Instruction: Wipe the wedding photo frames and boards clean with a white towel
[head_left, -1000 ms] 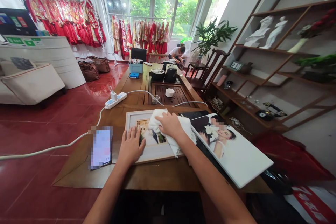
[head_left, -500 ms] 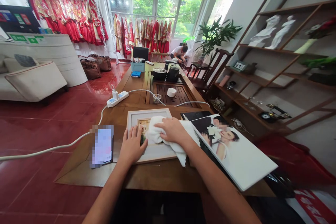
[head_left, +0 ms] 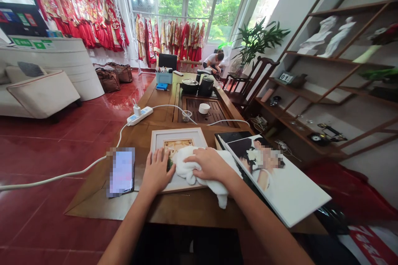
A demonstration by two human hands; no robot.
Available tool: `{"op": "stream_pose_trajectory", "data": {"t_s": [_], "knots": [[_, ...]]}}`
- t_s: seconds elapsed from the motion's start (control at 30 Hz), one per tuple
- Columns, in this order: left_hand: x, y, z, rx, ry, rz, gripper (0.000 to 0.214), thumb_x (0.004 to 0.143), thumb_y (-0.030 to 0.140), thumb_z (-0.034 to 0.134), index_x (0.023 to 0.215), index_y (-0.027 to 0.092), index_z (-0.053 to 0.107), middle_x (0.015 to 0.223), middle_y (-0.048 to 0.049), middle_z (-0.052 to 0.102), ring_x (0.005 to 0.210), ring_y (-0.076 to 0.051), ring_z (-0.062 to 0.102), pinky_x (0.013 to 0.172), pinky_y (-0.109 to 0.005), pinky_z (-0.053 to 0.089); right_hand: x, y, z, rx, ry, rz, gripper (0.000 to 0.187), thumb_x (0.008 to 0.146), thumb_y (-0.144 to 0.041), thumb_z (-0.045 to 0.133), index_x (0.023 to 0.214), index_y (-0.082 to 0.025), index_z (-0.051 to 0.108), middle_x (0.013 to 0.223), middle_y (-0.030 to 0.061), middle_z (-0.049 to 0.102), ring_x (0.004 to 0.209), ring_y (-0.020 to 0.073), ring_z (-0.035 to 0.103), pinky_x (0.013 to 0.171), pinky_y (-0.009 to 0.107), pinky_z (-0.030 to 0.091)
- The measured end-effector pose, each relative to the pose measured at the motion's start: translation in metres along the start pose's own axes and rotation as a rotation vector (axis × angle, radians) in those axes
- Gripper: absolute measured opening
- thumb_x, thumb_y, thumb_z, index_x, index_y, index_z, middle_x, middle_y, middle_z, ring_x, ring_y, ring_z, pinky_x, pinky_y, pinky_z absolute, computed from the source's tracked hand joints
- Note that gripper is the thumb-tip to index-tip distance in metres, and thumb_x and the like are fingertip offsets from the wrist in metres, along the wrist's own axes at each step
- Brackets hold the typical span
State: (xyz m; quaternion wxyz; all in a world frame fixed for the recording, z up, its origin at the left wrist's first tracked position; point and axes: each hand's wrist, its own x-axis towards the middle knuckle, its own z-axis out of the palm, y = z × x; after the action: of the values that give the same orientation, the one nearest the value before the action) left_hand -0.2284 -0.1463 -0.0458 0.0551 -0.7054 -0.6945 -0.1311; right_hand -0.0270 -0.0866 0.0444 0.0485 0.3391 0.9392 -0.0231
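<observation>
Wiping: right hand (head_left: pixel 209 165), fingers curled down over a bunched white cloth (head_left: pixel 190 170), has slid toward the near edge of the framed picture (head_left: pixel 178 137) since a second ago, uncovering its upper half; the stroke seems to run top to bottom. Left hand (head_left: pixel 157 170) lies flat with fingers spread, pinning the frame's left side. Wooden table (head_left: pixel 186 209): phone (head_left: pixel 121 172), large photo print (head_left: pixel 290 192), power strip (head_left: pixel 139 116). Room: red garments (head_left: pixel 77 10) on racks, shelves (head_left: pixel 329 60).

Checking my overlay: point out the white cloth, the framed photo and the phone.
white cloth (head_left: pixel 184 166): head view, bunched left part.
framed photo (head_left: pixel 177 133): head view, top frame edge.
phone (head_left: pixel 121 172): head view, screen middle.
</observation>
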Motion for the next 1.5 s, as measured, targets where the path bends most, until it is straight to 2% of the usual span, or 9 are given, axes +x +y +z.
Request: {"op": "stream_pose_trajectory", "data": {"t_s": [0.2, 0.43, 0.7, 0.87, 0.97, 1.2, 1.27, 1.43, 1.5], "knots": [[0.0, 0.0, 0.0, -0.006, -0.002, -0.001, 0.056, 0.09, 0.049, 0.034, 0.137, 0.02, 0.043, 0.141, -0.0122, 0.044, 0.133, -0.027, 0.034, 0.113, -0.047, 0.016, -0.002, 0.016, -0.004, -0.118, 0.055, 0.191, 0.036, 0.079, -0.03, 0.054, 0.115, -0.031, 0.063, 0.103, 0.0093, 0.062, 0.101, 0.0271, 0.053, 0.083, 0.038, 0.031], [0.0, -0.001, 0.001, 0.018, 0.01, 0.011, 0.054, 0.092, 0.046, 0.032, 0.138, 0.019, 0.042, 0.141, -0.0128, 0.044, 0.132, -0.026, 0.036, 0.113, -0.046, 0.017, 0.001, -0.012, 0.002, -0.01, 0.007, -0.026, 0.037, 0.079, -0.035, 0.056, 0.115, -0.033, 0.062, 0.102, 0.0056, 0.061, 0.102, 0.0241, 0.053, 0.082, 0.035, 0.032], [0.0, -0.001, 0.001, 0.004, 0.007, 0.008, 0.055, 0.091, 0.049, 0.032, 0.136, 0.021, 0.043, 0.141, -0.0119, 0.044, 0.133, -0.026, 0.035, 0.113, -0.046, 0.017, 0.005, 0.009, 0.002, -0.069, 0.058, 0.164, 0.037, 0.079, -0.03, 0.054, 0.115, -0.032, 0.063, 0.104, 0.0078, 0.062, 0.102, 0.0268, 0.053, 0.083, 0.039, 0.031], [-0.001, -0.001, 0.0, -0.008, 0.006, 0.012, 0.054, 0.091, 0.047, 0.034, 0.137, 0.02, 0.043, 0.141, -0.0115, 0.043, 0.132, -0.026, 0.035, 0.113, -0.046, 0.018, 0.016, -0.01, 0.009, -0.06, 0.084, 0.066, 0.039, 0.081, -0.035, 0.054, 0.119, -0.031, 0.06, 0.107, 0.009, 0.06, 0.102, 0.0261, 0.052, 0.085, 0.038, 0.031], [-0.001, -0.001, 0.0, -0.008, 0.004, 0.016, 0.053, 0.091, 0.046, 0.034, 0.136, 0.02, 0.043, 0.141, -0.012, 0.044, 0.132, -0.026, 0.035, 0.113, -0.047, 0.018, 0.02, -0.012, 0.011, -0.042, 0.078, 0.025, 0.04, 0.081, -0.036, 0.054, 0.121, -0.032, 0.058, 0.108, 0.0084, 0.06, 0.103, 0.0252, 0.052, 0.087, 0.038, 0.031], [-0.002, -0.001, -0.001, -0.018, 0.014, 0.013, 0.055, 0.091, 0.049, 0.033, 0.137, 0.02, 0.042, 0.14, -0.0123, 0.044, 0.132, -0.027, 0.035, 0.113, -0.046, 0.017, 0.03, 0.013, 0.007, -0.15, 0.116, 0.302, 0.04, 0.083, -0.034, 0.053, 0.123, -0.03, 0.056, 0.11, 0.0112, 0.059, 0.106, 0.0282, 0.05, 0.085, 0.04, 0.032], [-0.002, -0.001, -0.001, -0.021, 0.011, 0.014, 0.055, 0.091, 0.05, 0.033, 0.137, 0.021, 0.042, 0.141, -0.0117, 0.044, 0.132, -0.027, 0.035, 0.113, -0.047, 0.017, 0.034, 0.009, 0.007, -0.146, 0.113, 0.28, 0.041, 0.083, -0.034, 0.053, 0.123, -0.03, 0.056, 0.11, 0.0107, 0.06, 0.105, 0.0277, 0.05, 0.086, 0.04, 0.032], [-0.001, -0.001, -0.003, -0.028, 0.007, 0.023, 0.059, 0.089, 0.051, 0.036, 0.14, 0.02, 0.038, 0.142, -0.0118, 0.043, 0.133, -0.027, 0.034, 0.113, -0.047, 0.016, 0.038, -0.007, 0.012, -0.047, 0.088, 0.055, 0.045, 0.081, -0.042, 0.056, 0.125, -0.035, 0.055, 0.113, 0.0072, 0.059, 0.108, 0.0259, 0.05, 0.088, 0.038, 0.032], [-0.001, -0.001, -0.003, -0.035, 0.013, 0.023, 0.061, 0.089, 0.051, 0.036, 0.14, 0.019, 0.036, 0.142, -0.0123, 0.043, 0.133, -0.027, 0.034, 0.113, -0.047, 0.016, 0.039, -0.004, 0.012, -0.052, 0.086, 0.05, 0.044, 0.082, -0.041, 0.056, 0.125, -0.035, 0.055, 0.113, 0.0072, 0.059, 0.108, 0.0261, 0.05, 0.088, 0.038, 0.032]]}}
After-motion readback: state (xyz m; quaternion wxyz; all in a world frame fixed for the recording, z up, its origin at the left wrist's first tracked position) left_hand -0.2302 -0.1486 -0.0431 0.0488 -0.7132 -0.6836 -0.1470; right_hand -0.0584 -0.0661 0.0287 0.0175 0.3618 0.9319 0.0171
